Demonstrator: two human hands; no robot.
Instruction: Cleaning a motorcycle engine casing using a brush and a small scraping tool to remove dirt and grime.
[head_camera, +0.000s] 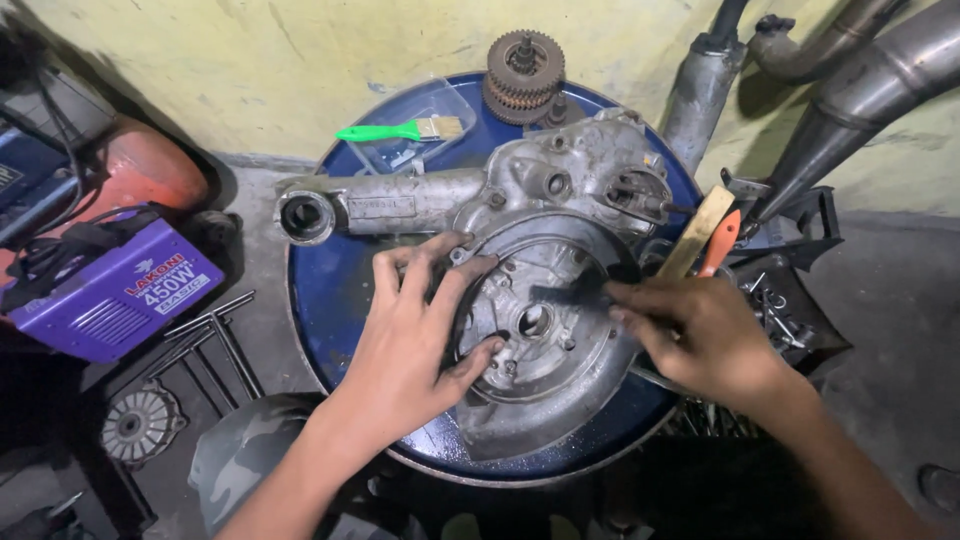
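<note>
A grey metal engine casing (560, 190) lies on top of a blue drum (335, 290). Its round open side (540, 325) faces up. My left hand (415, 330) rests spread over the left rim of that round opening, fingers touching the metal. My right hand (700, 335) sits at the right rim, pinching a dark flat strip (570, 295) that reaches across the opening; what the strip is I cannot tell.
A green-handled brush (400, 131) and a gear cluster (524, 75) sit at the drum's back. A purple box-shaped machine (110, 290) and metal rods (210, 340) lie left on the floor. Exhaust pipes (850, 90) lean at right, above a tray of small parts (785, 310).
</note>
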